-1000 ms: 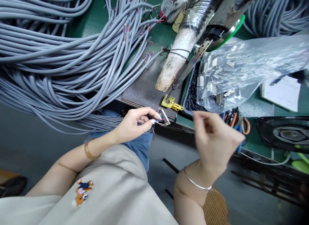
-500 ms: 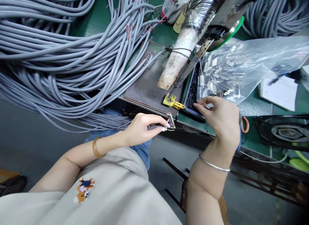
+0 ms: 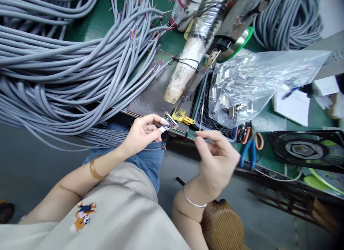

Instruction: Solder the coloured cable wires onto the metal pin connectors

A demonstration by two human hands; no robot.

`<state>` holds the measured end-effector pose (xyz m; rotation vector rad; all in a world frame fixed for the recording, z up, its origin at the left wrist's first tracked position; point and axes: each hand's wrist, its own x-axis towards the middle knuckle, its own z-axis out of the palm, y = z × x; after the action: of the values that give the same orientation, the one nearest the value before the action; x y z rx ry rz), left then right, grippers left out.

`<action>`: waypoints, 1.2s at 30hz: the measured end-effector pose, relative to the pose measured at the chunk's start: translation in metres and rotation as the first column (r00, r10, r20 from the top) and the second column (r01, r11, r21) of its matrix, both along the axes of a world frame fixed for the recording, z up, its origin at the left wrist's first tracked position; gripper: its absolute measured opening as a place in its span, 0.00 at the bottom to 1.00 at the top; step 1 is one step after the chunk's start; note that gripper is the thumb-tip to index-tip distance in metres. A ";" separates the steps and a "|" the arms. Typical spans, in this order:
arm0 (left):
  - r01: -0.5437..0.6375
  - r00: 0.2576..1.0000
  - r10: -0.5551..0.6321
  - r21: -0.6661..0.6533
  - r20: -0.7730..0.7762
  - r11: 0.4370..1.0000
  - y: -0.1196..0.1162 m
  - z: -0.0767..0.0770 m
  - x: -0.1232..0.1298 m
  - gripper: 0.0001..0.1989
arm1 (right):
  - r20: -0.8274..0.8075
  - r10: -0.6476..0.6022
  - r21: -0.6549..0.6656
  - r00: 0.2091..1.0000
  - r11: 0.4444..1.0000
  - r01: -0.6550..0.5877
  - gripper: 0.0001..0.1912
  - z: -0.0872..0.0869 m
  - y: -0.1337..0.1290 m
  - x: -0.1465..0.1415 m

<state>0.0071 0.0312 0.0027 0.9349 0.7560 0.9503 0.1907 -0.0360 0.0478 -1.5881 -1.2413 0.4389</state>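
Between the thumb and forefinger of my left hand is a small connector with colored wires, near the bench edge. My right hand is to the right, in front of a tray, its thumb and forefinger pinched together; a thin rod shows above the fingertips, and a small dark thing between them is too small to name. A yellow clip-like tool lies just behind the connector. The tray holds small black pieces, partly covered by a clear bag of metal parts.
Grey cables cover the left side, their stripped ends by a dark board. A wrapped tube hangs over the board. Blue-handled pliers, orange-handled scissors and a black fan lie right. A woven stool stands below.
My right hand has come away from the tray, moving left and down. My left hand has lifted the connector slightly and turned it. The whole view has shifted a little.
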 end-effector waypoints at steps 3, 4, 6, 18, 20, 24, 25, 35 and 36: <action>-0.006 1.000 0.007 -0.010 0.007 1.000 -0.001 0.004 -0.001 0.10 | -0.076 -0.031 -0.111 0.997 0.994 0.022 0.06 -0.013 0.000 -0.013; -0.004 1.000 0.004 -0.011 0.009 1.000 -0.001 0.005 -0.001 0.10 | -0.089 -0.042 -0.128 0.995 0.991 0.030 0.07 -0.017 0.002 -0.015; 0.000 1.000 0.000 -0.012 0.007 1.000 -0.001 0.007 -0.001 0.10 | -0.117 -0.044 -0.135 0.992 0.990 0.028 0.08 -0.023 0.005 -0.016; 0.046 0.999 -0.046 0.015 -0.020 0.999 -0.002 0.006 -0.001 0.10 | -0.194 0.041 -0.144 0.980 0.987 -0.069 0.07 -0.025 0.009 -0.013; 0.034 0.998 -0.033 0.024 -0.048 0.999 -0.002 0.006 -0.001 0.10 | -0.176 0.078 -0.149 0.981 0.983 -0.105 0.07 -0.024 0.008 -0.014; 0.020 0.992 -0.009 0.079 -0.129 0.997 -0.006 0.007 0.000 0.09 | -0.013 0.097 -0.133 0.995 0.986 -0.098 0.10 -0.026 0.006 -0.023; 0.024 0.989 -0.010 0.100 -0.148 0.995 -0.008 0.007 0.000 0.09 | 0.059 0.083 -0.108 0.995 0.991 -0.076 0.10 -0.028 0.005 -0.026; -0.008 0.943 0.218 0.636 -0.253 0.772 -0.014 0.005 -0.003 0.06 | 0.075 -0.059 0.047 0.995 0.997 0.055 0.17 -0.029 0.007 -0.019; -0.014 0.936 0.258 0.709 -0.238 0.705 -0.014 0.004 -0.002 0.05 | 0.062 -0.050 0.014 0.997 0.999 0.050 0.16 -0.027 0.008 -0.016</action>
<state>0.0050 0.0169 0.0065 1.7641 0.7492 1.2731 0.1745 -0.0279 0.0213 -1.6292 -1.2459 0.3516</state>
